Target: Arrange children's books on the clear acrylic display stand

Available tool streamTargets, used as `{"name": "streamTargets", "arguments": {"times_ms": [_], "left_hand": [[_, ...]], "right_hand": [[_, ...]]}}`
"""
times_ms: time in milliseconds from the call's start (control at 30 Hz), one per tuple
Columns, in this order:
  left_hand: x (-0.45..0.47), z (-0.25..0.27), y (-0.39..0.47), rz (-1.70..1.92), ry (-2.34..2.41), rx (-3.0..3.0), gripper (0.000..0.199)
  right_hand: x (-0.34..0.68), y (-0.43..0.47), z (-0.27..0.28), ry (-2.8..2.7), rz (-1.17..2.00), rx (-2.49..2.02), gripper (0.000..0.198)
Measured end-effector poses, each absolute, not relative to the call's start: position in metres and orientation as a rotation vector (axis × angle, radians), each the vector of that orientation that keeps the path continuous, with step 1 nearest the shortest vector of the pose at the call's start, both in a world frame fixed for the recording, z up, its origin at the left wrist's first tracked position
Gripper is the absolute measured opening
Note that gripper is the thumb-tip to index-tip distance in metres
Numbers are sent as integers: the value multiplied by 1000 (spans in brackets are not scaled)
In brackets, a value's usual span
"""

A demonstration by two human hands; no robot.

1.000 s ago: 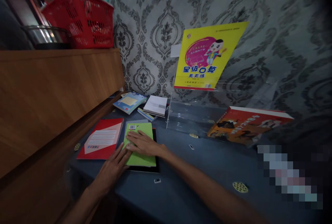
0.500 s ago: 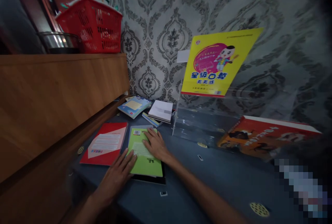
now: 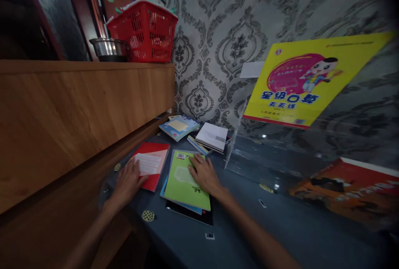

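Note:
My left hand (image 3: 128,181) lies with its fingers stretched over the left part of a red book (image 3: 155,165), which has a pale panel on its cover. Flat on the upper right of a green book (image 3: 183,186) rests my right hand (image 3: 204,173), fingers apart. Under the green book, the edges of a blue book (image 3: 164,183) and a black book (image 3: 190,213) stick out. The red book lies just left of this stack, with a narrow gap between them.
Behind are a blue book pile (image 3: 179,127) and a white-topped pile (image 3: 212,136). A clear acrylic stand (image 3: 249,152) holds a yellow workbook (image 3: 293,82) and an orange-red book (image 3: 349,190). A wooden cabinet (image 3: 93,107) bears a red basket (image 3: 152,32) and a metal bowl (image 3: 110,48).
My left hand has moved from the green book's lower left edge onto the red book. My right hand stays on the green book. The view has turned left.

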State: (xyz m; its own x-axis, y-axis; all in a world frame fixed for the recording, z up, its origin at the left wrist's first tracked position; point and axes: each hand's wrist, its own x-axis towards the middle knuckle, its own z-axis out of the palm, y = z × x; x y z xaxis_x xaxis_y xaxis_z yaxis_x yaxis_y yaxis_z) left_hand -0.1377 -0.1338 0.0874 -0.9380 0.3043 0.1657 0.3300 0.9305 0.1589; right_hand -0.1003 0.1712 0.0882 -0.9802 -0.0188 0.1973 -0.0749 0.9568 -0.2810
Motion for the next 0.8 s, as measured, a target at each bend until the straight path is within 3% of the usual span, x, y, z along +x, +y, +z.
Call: {"name": "streamTargets", "arguments": {"times_ms": [167,467,800], "left_hand": [[-145,105,-150,-164,-3159,-116,68],[-135,116,-142,7,-3112,-83,62],[-139,113,-144,93,-3056,-79,50]], "right_hand": [[-100,150,104,-2934,300,230,39],[-126,66,108,-2962,499,1043,43],[-205,24,97,-3037,596,976,57]]}}
